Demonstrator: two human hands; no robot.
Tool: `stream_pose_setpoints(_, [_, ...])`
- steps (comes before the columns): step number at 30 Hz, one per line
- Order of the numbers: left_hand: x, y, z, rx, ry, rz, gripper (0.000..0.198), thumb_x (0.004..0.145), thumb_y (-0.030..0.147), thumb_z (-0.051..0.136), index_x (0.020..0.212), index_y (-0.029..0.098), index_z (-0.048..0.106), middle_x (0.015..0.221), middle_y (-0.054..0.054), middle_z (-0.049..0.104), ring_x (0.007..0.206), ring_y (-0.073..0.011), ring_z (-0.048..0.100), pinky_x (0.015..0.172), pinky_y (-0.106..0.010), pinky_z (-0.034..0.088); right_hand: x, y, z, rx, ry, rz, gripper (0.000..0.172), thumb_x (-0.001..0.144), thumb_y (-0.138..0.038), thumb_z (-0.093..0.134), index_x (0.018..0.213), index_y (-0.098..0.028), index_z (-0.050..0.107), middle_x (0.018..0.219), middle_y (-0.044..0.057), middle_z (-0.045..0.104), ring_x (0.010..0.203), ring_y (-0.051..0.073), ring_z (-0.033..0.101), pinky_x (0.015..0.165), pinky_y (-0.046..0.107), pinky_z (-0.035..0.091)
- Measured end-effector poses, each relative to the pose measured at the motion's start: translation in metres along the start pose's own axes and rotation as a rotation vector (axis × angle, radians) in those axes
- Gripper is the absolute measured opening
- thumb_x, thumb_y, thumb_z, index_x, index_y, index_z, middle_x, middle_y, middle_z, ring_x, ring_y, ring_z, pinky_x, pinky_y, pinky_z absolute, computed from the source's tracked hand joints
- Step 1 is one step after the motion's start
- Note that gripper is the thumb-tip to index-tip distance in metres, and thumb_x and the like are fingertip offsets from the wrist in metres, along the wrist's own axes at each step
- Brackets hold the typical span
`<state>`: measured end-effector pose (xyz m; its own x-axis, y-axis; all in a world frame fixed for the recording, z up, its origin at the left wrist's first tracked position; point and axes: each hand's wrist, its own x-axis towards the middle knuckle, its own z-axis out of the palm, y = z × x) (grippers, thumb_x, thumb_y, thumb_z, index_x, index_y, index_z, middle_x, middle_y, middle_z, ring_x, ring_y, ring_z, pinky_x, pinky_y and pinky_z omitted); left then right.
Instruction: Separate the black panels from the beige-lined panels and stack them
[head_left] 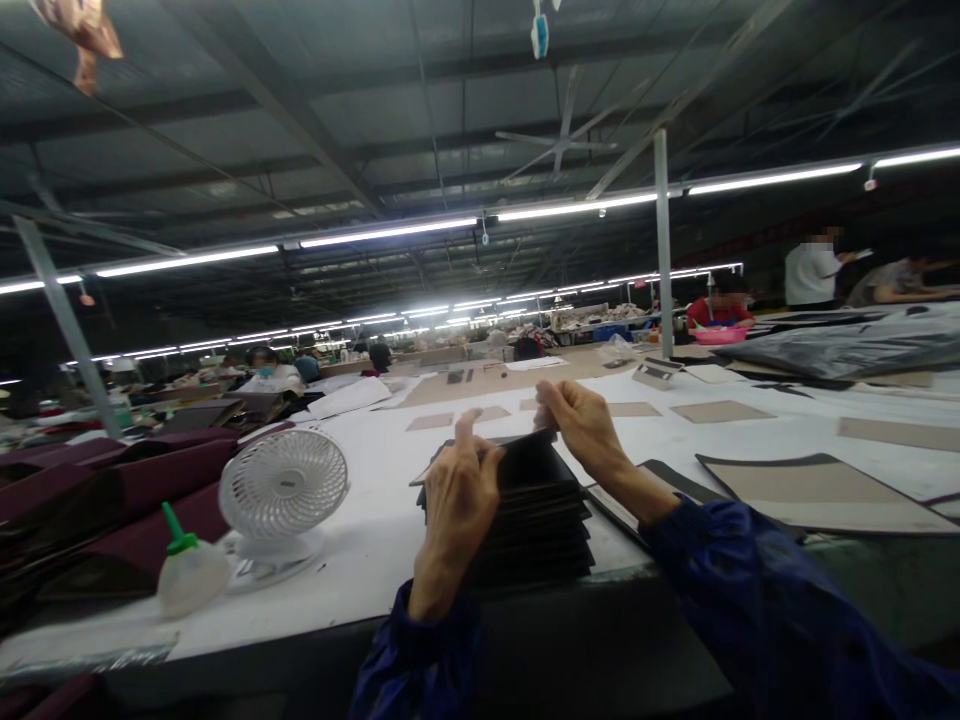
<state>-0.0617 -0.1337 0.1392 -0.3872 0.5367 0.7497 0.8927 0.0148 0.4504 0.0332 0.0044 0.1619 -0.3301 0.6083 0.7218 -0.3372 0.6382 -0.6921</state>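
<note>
White-covered table [375,510] fills the middle of the frame. Maroon fabric [169,480] is heaped at the left; a beige panel with a dark border [817,490] lies flat at the right. Stack of black pieces [540,520] sits at lower centre, near the table's front edge, layers slightly uneven. White fan [289,485] stands left of it.

Left hand [461,490] is at the stack's left side, fingers partly curled, index finger raised — can't tell if it grips or only steadies. Right hand [585,425] is at the far right corner, thumb and fingers closed in a pinch, seemingly on the edge of the top piece [525,458]. Squeeze bottle [191,575], green-tipped, is at lower left.

Step in hand looks like separating or aligning the top piece — next move calls for a firm corner pinch, with the layers beneath held steady.
</note>
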Motion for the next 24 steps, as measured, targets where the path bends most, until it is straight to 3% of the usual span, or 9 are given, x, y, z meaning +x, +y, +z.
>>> stream_pose_setpoints(5, [-0.007,0.004,0.002,0.04,0.002,0.034,0.047,0.086,0.017,0.051,0.129,0.026,0.035,0.086,0.0,0.069,0.089,-0.0251,0.063,0.08,-0.038,0.044,0.002,0.005,-0.024,0.293,0.142,0.167,0.06,0.06,-0.076,0.065,0.067,-0.018,0.052,0.052,-0.002,0.058,0.045,0.013,0.055,0.046,0.024,0.045])
stream_pose_setpoints(9, [-0.016,0.003,0.009,0.043,-0.052,0.098,0.049,0.084,0.014,0.054,0.129,0.025,0.037,0.09,0.0,0.067,0.088,-0.0231,0.06,0.083,-0.039,0.045,-0.013,0.008,-0.059,0.205,0.131,0.258,0.061,0.067,-0.078,0.058,0.067,-0.017,0.056,0.059,0.004,0.064,0.053,0.016,0.062,0.052,0.027,0.05])
stream_pose_setpoints(12, [-0.022,0.002,0.015,0.073,-0.061,0.142,0.048,0.082,0.012,0.055,0.127,0.021,0.039,0.092,-0.002,0.065,0.091,-0.0232,0.059,0.087,-0.041,0.045,-0.031,0.013,-0.089,-0.062,-0.018,0.313,0.069,0.077,-0.078,0.042,0.079,-0.014,0.066,0.077,0.013,0.071,0.073,0.023,0.068,0.072,0.036,0.054])
stream_pose_setpoints(16, [-0.026,0.002,0.013,0.092,-0.082,0.173,0.047,0.087,0.025,0.053,0.131,0.022,0.038,0.096,-0.005,0.065,0.094,-0.026,0.059,0.088,-0.046,0.045,-0.062,0.024,-0.128,-0.649,-0.373,0.223,0.067,0.081,-0.069,0.041,0.103,-0.012,0.069,0.112,0.017,0.067,0.109,0.034,0.059,0.099,0.049,0.041])
stream_pose_setpoints(18, [-0.027,0.004,0.008,0.046,-0.102,0.14,0.049,0.09,0.034,0.049,0.135,0.023,0.034,0.101,-0.006,0.065,0.095,-0.0264,0.06,0.086,-0.047,0.046,-0.079,0.029,-0.143,-0.879,-0.561,0.206,0.071,0.076,-0.063,0.055,0.123,-0.01,0.061,0.128,0.019,0.057,0.122,0.038,0.049,0.104,0.051,0.036])
stream_pose_setpoints(20, [-0.027,0.006,0.002,-0.036,-0.107,0.093,0.05,0.092,0.037,0.043,0.138,0.024,0.031,0.106,-0.007,0.065,0.097,-0.0251,0.061,0.088,-0.046,0.046,-0.094,0.033,-0.151,-1.013,-0.707,0.258,0.086,0.066,-0.054,0.068,0.136,-0.007,0.048,0.139,0.021,0.046,0.129,0.04,0.04,0.106,0.052,0.033])
stream_pose_setpoints(24, [-0.024,0.006,-0.008,-0.134,-0.081,0.06,0.045,0.095,0.039,0.036,0.138,0.026,0.032,0.119,-0.008,0.06,0.099,-0.0205,0.062,0.093,-0.042,0.046,-0.106,0.033,-0.155,-1.112,-0.768,0.304,0.085,0.067,-0.039,0.069,0.14,-0.004,0.042,0.14,0.022,0.043,0.13,0.038,0.039,0.107,0.049,0.032])
